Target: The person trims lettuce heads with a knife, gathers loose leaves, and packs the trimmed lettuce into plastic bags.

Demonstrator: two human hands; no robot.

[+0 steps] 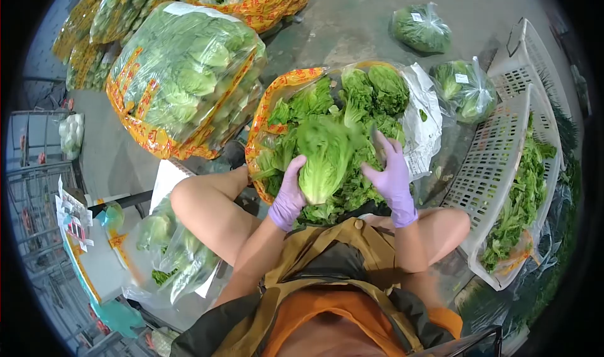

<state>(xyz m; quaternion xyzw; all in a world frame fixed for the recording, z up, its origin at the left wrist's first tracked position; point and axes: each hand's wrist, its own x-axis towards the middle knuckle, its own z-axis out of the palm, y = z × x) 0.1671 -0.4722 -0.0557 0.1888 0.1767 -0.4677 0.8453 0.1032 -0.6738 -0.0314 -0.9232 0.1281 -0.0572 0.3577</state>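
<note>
I watch the left hand [290, 192] in its purple glove, its grip closed round the side of a lettuce [324, 171], pale base toward the person. That lettuce is above the open bag [253, 140], among more heads. The right hand [391, 175] is just beside it, thumb and fingers parted; a dark sliver shows by the fingertips, and I cannot tell whether that grip holds it. A crate [492, 157] with loose leaves [519, 206] stands to the right.
</note>
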